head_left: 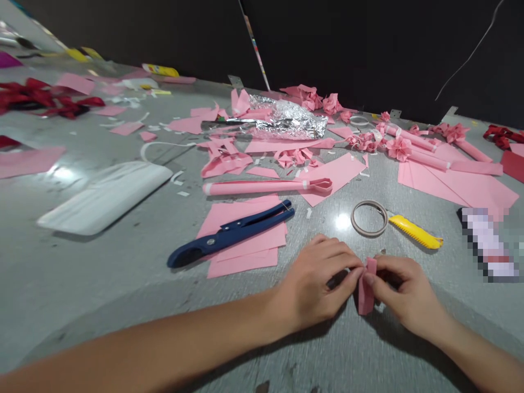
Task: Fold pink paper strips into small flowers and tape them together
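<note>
So the left hand [317, 281] and right hand [407, 295] both had fingertips pinched on a small folded pink paper strip [365, 301] over the smooth grey desk [123, 284]. Looked part-shaped to me; some ruffled pink paper flowers [398, 148] seemed done, while flat pink paper sheets [249, 265] lay unshaped.

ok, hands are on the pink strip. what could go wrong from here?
1. The narrow pink strip is in the fingertip grip of the left hand and right hand; uneven pulling might crease or tear it.
2. The yellow cutter lies just beyond the right hand, beside the tape roll; a stray reach could bump it.
3. The dark blue tool rests on pink sheets; knocking it may shift them.
</note>
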Demonstrator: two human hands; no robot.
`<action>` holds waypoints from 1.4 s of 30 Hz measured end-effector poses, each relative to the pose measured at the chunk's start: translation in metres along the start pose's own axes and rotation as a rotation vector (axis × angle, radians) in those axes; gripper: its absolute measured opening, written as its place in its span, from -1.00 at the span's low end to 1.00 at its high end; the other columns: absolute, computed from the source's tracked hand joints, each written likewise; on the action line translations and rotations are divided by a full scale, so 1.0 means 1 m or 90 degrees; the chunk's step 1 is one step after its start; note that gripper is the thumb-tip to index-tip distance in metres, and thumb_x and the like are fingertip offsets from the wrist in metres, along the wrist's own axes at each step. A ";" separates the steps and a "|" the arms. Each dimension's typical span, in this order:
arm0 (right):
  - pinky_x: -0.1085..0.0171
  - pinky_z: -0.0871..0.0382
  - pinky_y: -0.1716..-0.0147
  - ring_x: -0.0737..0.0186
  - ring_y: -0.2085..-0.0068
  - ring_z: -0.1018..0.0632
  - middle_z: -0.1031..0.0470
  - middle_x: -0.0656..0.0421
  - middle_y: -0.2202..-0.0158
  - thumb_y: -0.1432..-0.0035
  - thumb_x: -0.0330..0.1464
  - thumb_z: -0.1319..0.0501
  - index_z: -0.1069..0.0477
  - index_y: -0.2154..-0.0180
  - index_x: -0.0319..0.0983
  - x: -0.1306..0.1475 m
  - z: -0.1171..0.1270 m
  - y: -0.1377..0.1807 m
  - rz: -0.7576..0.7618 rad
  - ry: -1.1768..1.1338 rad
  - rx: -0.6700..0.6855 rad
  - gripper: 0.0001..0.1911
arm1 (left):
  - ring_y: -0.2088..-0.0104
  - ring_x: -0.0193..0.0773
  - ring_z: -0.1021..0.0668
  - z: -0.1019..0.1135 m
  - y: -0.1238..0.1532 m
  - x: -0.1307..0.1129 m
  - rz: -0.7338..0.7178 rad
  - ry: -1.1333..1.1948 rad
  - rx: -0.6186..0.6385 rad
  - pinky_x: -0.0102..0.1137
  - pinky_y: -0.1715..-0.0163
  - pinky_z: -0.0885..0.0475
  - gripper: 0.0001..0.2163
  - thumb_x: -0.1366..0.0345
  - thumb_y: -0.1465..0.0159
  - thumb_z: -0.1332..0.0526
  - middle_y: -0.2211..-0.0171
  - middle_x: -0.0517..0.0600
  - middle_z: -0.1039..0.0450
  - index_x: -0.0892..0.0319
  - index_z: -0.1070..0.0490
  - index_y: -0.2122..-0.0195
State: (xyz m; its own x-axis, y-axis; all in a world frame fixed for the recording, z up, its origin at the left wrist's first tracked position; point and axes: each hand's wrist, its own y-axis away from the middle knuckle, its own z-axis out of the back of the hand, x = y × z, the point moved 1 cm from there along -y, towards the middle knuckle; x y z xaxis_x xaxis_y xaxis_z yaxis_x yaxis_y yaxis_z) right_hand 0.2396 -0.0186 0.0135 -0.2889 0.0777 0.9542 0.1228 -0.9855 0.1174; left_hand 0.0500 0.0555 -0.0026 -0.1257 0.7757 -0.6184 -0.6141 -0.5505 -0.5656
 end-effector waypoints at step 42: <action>0.24 -0.24 0.42 0.28 0.46 -0.36 -0.38 0.27 0.46 -0.33 -0.16 -0.37 -0.51 0.31 -0.17 0.002 0.012 -0.005 -0.072 -0.097 0.053 -0.75 | 0.25 -0.25 -0.65 0.005 -0.001 -0.002 -0.051 -0.106 -0.018 -0.25 0.13 -0.37 -0.85 0.34 -0.58 -0.25 0.23 -0.05 -0.70 0.12 -0.60 0.16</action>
State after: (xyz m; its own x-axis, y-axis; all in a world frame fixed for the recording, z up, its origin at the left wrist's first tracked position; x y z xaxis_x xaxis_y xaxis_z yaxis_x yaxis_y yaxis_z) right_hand 0.2495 -0.0119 0.0182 -0.1598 0.2159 0.9633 0.1781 -0.9535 0.2432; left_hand 0.0472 0.0554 0.0019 -0.2058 0.8561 -0.4741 -0.6050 -0.4921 -0.6259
